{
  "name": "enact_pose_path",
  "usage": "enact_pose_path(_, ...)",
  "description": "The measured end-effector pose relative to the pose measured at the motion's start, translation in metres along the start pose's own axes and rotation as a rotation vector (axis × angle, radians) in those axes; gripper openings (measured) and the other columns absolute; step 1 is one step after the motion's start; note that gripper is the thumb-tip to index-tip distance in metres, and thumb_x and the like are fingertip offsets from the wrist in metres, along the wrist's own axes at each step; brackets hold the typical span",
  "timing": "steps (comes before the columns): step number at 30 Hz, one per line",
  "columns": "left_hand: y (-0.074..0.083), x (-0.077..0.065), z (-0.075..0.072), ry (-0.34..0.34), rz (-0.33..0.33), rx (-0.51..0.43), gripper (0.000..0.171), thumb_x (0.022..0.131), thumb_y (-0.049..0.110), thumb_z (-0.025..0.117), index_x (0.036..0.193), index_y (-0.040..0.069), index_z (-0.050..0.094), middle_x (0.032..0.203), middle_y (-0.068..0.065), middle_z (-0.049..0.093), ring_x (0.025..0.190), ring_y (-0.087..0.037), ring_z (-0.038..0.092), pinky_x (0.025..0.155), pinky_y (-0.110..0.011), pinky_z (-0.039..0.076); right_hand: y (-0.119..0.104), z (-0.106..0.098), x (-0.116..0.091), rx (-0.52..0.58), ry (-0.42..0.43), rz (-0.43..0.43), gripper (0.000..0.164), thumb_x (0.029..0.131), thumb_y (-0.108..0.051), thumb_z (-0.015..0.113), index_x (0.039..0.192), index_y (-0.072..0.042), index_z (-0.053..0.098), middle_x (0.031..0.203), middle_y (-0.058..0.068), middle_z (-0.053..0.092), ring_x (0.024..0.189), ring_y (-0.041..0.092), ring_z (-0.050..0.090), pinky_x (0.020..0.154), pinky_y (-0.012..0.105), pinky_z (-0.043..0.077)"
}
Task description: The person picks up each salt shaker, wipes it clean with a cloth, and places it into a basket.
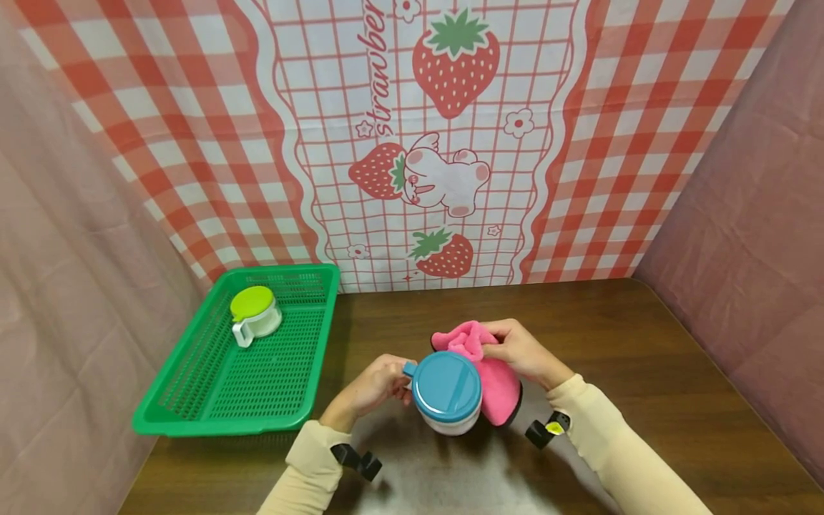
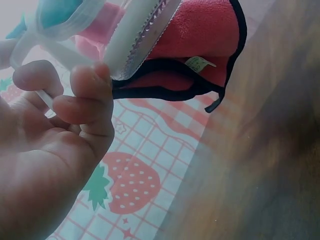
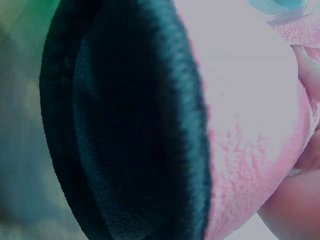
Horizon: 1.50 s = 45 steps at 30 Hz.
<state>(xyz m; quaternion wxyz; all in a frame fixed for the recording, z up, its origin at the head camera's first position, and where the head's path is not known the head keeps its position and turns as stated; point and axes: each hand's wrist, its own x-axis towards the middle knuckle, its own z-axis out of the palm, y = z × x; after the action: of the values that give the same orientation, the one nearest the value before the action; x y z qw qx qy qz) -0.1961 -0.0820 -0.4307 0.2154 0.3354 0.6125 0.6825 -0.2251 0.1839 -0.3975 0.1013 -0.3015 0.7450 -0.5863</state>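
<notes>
A clear jar with a blue lid (image 1: 447,386) is held above the table between both hands. My left hand (image 1: 380,383) grips it by its handle on the left; in the left wrist view the fingers (image 2: 82,107) curl round the pale handle (image 2: 67,55). My right hand (image 1: 524,354) grips a pink cloth (image 1: 502,393) with dark edging, bunched against the jar's right side. In the right wrist view the cloth (image 3: 250,150) fills most of the picture and hides much of that hand.
A green plastic basket (image 1: 222,429) stands at the left of the wooden table (image 1: 644,357). Inside it is a similar jar with a lime-green lid (image 1: 253,304). A strawberry-print checked cloth (image 1: 399,236) hangs behind, and plain pinkish drapes (image 1: 740,200) close both sides.
</notes>
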Motion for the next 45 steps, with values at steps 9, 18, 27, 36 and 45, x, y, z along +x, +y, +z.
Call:
enact_pose_path(9, 0.003, 0.0, 0.003, 0.079, -0.062, -0.037, 0.026, 0.083, 0.013, 0.034, 0.069, -0.005, 0.045, 0.059, 0.007, 0.05, 0.054, -0.007, 0.05, 0.053, -0.02, 0.04, -0.001, -0.003, -0.005, -0.038, 0.039, 0.006, 0.027, 0.083, -0.014, 0.061, 0.108, -0.004, 0.064, 0.104, -0.004, 0.066, 0.092, 0.013, 0.062, 0.07, 0.029, 0.054)
enact_pose_path(18, 0.003, 0.002, 0.003, 0.164, -0.098, -0.036, 0.029, 0.085, 0.012, 0.033, 0.062, -0.005, 0.033, 0.06, 0.002, 0.043, 0.055, -0.009, 0.05, 0.054, -0.023, 0.042, -0.001, -0.005, -0.008, -0.021, 0.13, 0.018, 0.031, 0.081, -0.013, 0.063, 0.108, 0.002, 0.062, 0.094, -0.01, 0.066, 0.081, 0.011, 0.061, 0.065, 0.028, 0.053)
enact_pose_path(27, 0.0, 0.003, 0.0, 0.264, -0.104, -0.046, 0.035, 0.086, 0.012, 0.033, 0.066, -0.015, 0.023, 0.062, 0.002, 0.046, 0.055, -0.009, 0.049, 0.051, -0.021, 0.04, 0.006, -0.006, -0.008, 0.051, 0.182, 0.038, 0.031, 0.082, -0.009, 0.061, 0.11, 0.005, 0.059, 0.096, -0.01, 0.066, 0.08, 0.01, 0.062, 0.064, 0.029, 0.054)
enact_pose_path(36, -0.005, 0.006, -0.003, 0.337, -0.138, -0.06, 0.037, 0.086, 0.014, 0.033, 0.068, -0.017, 0.021, 0.06, 0.001, 0.047, 0.053, -0.009, 0.048, 0.051, -0.02, 0.039, 0.007, -0.005, -0.009, 0.043, 0.209, 0.093, 0.036, 0.082, -0.015, 0.062, 0.114, 0.0, 0.059, 0.099, -0.01, 0.065, 0.082, 0.014, 0.063, 0.068, 0.031, 0.054)
enact_pose_path(45, -0.006, 0.006, -0.003, 0.394, -0.148, -0.067, 0.035, 0.087, 0.013, 0.031, 0.063, -0.01, 0.021, 0.061, -0.001, 0.047, 0.053, -0.01, 0.049, 0.052, -0.022, 0.038, 0.006, -0.003, -0.007, 0.026, 0.239, 0.121, 0.034, 0.08, -0.022, 0.066, 0.11, -0.007, 0.063, 0.104, -0.007, 0.065, 0.09, 0.014, 0.061, 0.068, 0.03, 0.053)
